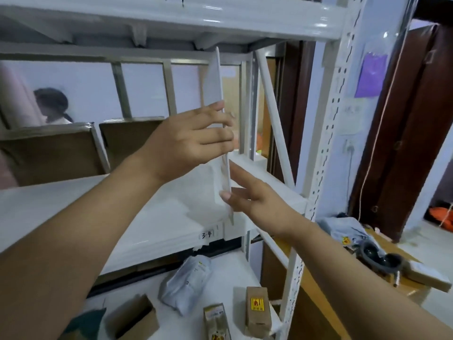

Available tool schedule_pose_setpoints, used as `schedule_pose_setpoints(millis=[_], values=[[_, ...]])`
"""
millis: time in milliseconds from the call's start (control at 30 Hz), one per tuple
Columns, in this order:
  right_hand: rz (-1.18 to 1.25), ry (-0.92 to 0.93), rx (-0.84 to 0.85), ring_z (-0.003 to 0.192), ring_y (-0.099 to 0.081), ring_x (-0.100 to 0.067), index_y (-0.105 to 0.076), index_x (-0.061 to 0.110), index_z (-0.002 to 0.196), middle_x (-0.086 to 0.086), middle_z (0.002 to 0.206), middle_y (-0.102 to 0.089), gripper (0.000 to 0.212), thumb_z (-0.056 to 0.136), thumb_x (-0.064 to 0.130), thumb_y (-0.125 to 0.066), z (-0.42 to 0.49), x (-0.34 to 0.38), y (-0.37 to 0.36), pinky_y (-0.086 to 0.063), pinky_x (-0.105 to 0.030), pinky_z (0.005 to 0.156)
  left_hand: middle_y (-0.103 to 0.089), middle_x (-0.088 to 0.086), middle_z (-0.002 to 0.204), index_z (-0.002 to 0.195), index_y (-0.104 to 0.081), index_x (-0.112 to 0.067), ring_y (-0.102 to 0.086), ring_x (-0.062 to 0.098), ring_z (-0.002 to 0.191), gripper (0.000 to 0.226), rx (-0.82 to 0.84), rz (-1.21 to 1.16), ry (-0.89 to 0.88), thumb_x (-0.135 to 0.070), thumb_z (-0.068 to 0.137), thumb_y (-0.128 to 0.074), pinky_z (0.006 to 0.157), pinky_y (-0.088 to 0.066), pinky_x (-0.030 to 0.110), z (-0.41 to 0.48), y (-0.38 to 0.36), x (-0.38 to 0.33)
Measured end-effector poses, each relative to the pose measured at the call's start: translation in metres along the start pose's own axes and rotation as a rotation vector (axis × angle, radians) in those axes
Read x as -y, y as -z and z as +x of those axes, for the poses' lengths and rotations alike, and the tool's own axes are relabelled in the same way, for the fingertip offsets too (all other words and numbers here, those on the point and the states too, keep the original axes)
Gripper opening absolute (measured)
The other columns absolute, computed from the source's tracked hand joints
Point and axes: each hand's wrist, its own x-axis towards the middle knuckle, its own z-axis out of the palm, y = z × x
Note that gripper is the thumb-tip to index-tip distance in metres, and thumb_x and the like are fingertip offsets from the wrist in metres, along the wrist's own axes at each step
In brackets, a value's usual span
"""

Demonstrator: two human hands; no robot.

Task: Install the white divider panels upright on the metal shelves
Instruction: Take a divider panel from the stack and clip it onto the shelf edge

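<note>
Two bare forearms stretched up from the bottom of the view toward a white divider panel [213, 84] standing on edge, nearly upright with its top leaning slightly left. Its lower edge met the front lip of the middle shelf [98, 204], close to the shelf's right end, and its top came close under the upper shelf [171, 18].

The left hand [186, 141] lay flat on the panel's left face about halfway up, fingers straight and close together, tips at the near edge; the thumb was hidden, so a clasp could not be ruled out. The right hand [255, 200] sat lower and seemed to pinch the near edge, thumb on the left side and straight fingers [232, 169] on the right.

A label reading "3-4" [206, 234] was stuck on the lip just below the panel. To its right ran a diagonal brace [274, 119] and a perforated upright post [331, 143]. Cardboard boxes [49, 153] stood at the back of the middle shelf. On the lower shelf [232, 273] lay a grey mailer bag [186, 280] and small brown cartons [257, 312].
</note>
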Motion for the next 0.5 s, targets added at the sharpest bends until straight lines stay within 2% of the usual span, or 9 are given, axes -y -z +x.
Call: schedule_pose_setpoints(millis=[300,500], values=[[0.043,0.039,0.027,0.126,-0.066,-0.024,-0.032,0.045,0.158,0.013,0.159,-0.046,0.061,0.106,0.027,-0.059,0.023,-0.022,0.022,-0.053,-0.061,0.103,-0.079,0.015,0.103,0.104,-0.081,0.0,-0.073,0.037,0.109,0.015,0.05,0.002,0.021,0.001,0.107,-0.067,0.117,-0.049,0.052,0.015,-0.029,0.006],[0.022,0.034,0.003,0.131,-0.062,-0.022,-0.032,0.045,0.158,0.013,0.159,-0.046,0.061,0.104,0.034,-0.059,0.029,-0.038,0.026,-0.05,-0.057,0.108,-0.079,0.015,0.099,0.099,-0.082,0.001,-0.075,0.038,0.104,0.015,0.004,-0.007,-0.017,0.002,0.106,-0.068,0.11,-0.055,0.057,0.01,-0.05,0.012]])
